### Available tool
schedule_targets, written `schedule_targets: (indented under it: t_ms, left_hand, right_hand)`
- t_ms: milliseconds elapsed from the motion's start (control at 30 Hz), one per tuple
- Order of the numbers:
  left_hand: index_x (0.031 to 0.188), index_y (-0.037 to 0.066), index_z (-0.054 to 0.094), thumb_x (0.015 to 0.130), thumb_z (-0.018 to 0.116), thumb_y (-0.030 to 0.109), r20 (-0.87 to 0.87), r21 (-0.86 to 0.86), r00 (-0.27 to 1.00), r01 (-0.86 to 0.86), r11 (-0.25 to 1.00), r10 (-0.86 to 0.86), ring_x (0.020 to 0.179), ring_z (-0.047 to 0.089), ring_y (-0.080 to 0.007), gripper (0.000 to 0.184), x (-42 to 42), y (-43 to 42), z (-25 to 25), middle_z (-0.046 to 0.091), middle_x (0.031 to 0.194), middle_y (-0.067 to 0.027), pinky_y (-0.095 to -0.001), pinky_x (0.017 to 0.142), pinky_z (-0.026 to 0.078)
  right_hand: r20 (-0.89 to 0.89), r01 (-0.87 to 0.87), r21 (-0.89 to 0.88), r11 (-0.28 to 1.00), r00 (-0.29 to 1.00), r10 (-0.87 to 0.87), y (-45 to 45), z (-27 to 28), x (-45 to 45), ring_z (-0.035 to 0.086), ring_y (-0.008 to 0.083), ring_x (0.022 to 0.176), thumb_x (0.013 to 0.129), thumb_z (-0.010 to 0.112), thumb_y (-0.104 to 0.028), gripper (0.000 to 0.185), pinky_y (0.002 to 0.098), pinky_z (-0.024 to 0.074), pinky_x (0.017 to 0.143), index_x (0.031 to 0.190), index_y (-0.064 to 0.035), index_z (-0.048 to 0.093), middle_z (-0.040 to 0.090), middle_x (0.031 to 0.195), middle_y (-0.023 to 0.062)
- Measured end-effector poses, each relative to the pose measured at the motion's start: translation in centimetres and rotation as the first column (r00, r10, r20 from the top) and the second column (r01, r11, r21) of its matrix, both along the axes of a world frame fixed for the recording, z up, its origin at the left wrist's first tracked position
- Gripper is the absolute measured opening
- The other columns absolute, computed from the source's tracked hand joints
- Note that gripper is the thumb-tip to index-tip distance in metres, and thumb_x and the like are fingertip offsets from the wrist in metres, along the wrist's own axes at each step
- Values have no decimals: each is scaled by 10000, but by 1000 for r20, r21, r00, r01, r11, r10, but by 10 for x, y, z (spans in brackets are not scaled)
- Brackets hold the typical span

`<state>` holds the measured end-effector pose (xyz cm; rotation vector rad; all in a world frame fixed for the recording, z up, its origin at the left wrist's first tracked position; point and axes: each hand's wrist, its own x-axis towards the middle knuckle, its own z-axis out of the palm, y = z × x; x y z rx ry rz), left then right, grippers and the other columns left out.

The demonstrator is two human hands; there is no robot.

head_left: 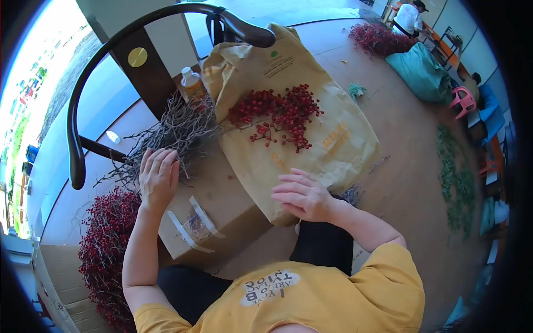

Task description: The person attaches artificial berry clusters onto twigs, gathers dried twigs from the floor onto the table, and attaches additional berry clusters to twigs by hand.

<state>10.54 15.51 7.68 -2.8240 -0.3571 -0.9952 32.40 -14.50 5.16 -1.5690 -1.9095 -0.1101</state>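
My left hand (157,176) is at the near edge of a tangled pile of bare grey-brown twigs (186,130). Its fingers are slightly bent and apart, with no stem visibly gripped; whether the fingertips touch the twigs I cannot tell. My right hand (304,195) is over the lower part of a tan paper sack (244,166), palm down, fingers stretched out and holding nothing. Sprigs of red artificial berries (294,114) lie in a loose cluster on the sack, beyond my right hand. Below the twigs is a cardboard box (222,202) with strips of tape.
A large heap of red berry stems (108,250) stands at my left, beside an open carton (64,283). A dark curved chair (80,127) and a bottle (191,83) are beyond the twigs. Far right, a person (408,19) sits near a green sack (419,72).
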Motion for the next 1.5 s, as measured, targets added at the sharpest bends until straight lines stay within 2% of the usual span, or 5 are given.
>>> schedule_targets:
  t_ms: [167, 467, 733, 1167, 1500]
  left_hand:
    - [1027, 88, 634, 819, 621, 187, -98, 82, 994, 56, 995, -48, 1070, 559, -239, 232, 107, -44, -36, 641, 1017, -55, -483, 1066, 291]
    - [973, 121, 657, 845, 593, 169, -292, 226, 953, -13, 974, 80, 1029, 575, -197, 150, 152, -28, -65, 652, 964, -17, -499, 1099, 219]
    - [1237, 21, 560, 936, 513, 299, -253, -102, 786, -601, 792, 564, 1108, 558, -315, 412, 123, 136, -91, 576, 1233, -168, -386, 987, 389]
    - [1271, 19, 516, 984, 348, 408, -52, -72, 855, -519, 852, 516, 1143, 528, -353, 512, 137, 117, -99, 547, 1262, -193, -405, 959, 413]
    - [1272, -44, 491, 1015, 339, 299, 53, -79, 929, -361, 929, 365, 1170, 515, -324, 455, 144, 34, -63, 517, 1290, -201, -369, 986, 415]
  right_hand:
    - [-540, 742, -104, 663, 517, -664, -157, -88, 70, 618, 183, 881, 883, 583, -75, 158, 291, 484, 811, 1034, -57, 623, 649, 938, 71]
    - [-644, 667, -727, 165, -745, 173, -392, -291, 168, 583, 142, 750, 916, 529, -243, 90, 338, 470, 677, 962, -203, 595, 644, 839, -34]
    - [-51, 331, -739, -587, -896, -441, -378, -441, 150, 509, 328, 1160, 815, 602, -515, 715, 408, 400, 983, 1229, 50, 461, 512, 1253, 229]
    - [-131, 299, -941, -161, -758, -639, -326, -449, 150, 306, 366, 1343, 541, 615, -829, 1368, 445, 240, 1103, 1462, -3, 29, 241, 1469, 260]
    - [174, 275, -884, -378, -557, -812, -235, -472, 133, 464, 344, 1191, 685, 741, -422, 1037, 515, 419, 948, 1454, -84, 134, 351, 1383, 171]
